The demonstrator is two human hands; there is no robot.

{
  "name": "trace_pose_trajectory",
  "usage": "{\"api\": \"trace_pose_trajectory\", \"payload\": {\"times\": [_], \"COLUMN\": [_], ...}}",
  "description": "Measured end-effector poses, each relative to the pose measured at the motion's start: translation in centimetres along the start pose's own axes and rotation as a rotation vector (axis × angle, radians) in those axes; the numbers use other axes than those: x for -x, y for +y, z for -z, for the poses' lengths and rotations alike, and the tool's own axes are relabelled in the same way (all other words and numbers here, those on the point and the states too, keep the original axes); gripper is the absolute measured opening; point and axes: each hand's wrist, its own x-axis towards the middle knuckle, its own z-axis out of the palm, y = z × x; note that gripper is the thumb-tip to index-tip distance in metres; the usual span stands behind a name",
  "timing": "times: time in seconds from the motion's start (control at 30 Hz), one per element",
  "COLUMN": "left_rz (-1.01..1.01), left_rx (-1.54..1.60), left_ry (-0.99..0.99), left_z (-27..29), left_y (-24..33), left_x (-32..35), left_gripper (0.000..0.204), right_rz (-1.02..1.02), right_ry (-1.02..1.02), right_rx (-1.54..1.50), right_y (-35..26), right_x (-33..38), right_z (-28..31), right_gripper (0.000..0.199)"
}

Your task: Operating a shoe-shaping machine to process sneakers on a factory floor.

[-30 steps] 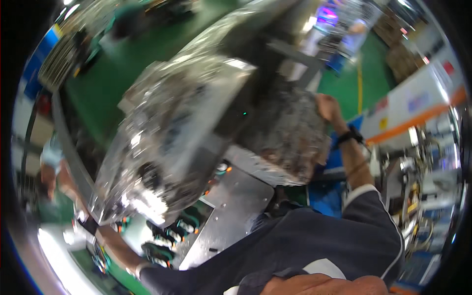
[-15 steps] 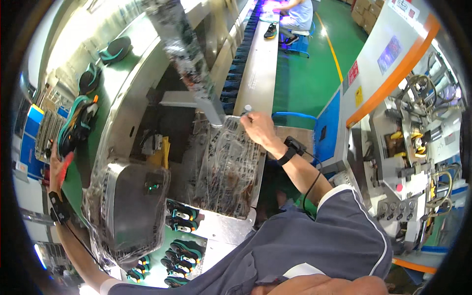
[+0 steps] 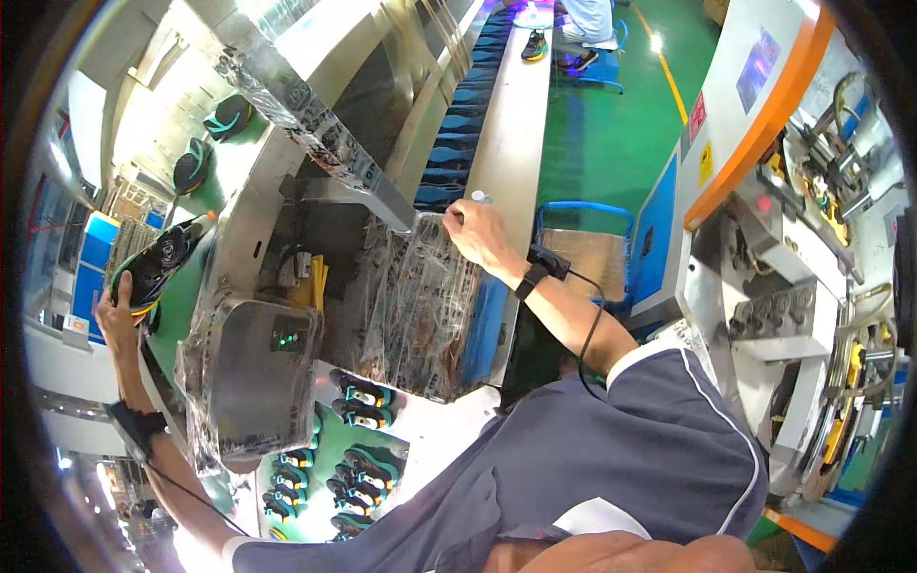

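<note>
Fingers of left hand (image 3: 117, 307) wrap a black-green shoe (image 3: 158, 263) held up by the conveyor's left edge, right hand (image 3: 475, 232) clenched on a small white-tipped tool (image 3: 480, 198) w/ plastic-wrapped machine (image 3: 420, 306) just below; looks mid pick-up, next needs shoe brought to right hand.

The person is wearing a dark navy short-sleeved shirt (image 3: 611, 449) with a thin white piping line running over the shoulder seam and a white panel showing near the collar. Both forearms are showing bare below the sleeves. A black wrist strap with a small black box (image 3: 540, 267) is sitting on the right wrist, and a thin black cable is trailing from it up the forearm into the sleeve. A similar black band (image 3: 134, 423) is wrapping the left wrist, with its own thin cable running along the arm.
</note>
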Motion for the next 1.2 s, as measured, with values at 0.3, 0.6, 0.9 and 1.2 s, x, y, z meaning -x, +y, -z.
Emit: {"api": "trace_pose_trajectory", "payload": {"times": [0.3, 0.6, 0.9, 1.2], "left_rz": [-0.078, 0.125, -0.048, -0.2], "left_rx": [0.488, 0.665, 0.615, 1.11], "left_ry": [-0.11, -0.339, -0.028, -0.084], "left_z": [-5.4, -27.3, -27.6, -22.6], "left_y": [14.6, 10.0, 10.5, 17.2], "left_x": [15.5, 29.2, 34.3, 34.9], "left_gripper": [0.035, 0.05, 0.04, 0.029], "right_rz": [0.482, 0.194, 0.252, 0.298], "right_ry": [-0.111, -0.182, -0.492, -0.4], "right_rx": [-0.587, -0.607, 0.069, 0.288], "right_y": [-3.5, -4.7, -12.8, -14.4], "right_x": [4.5, 12.8, 10.8, 8.6], "right_z": [3.5, 4.1, 7.3, 1.6], "right_gripper": [0.113, 0.063, 0.072, 0.045]}}
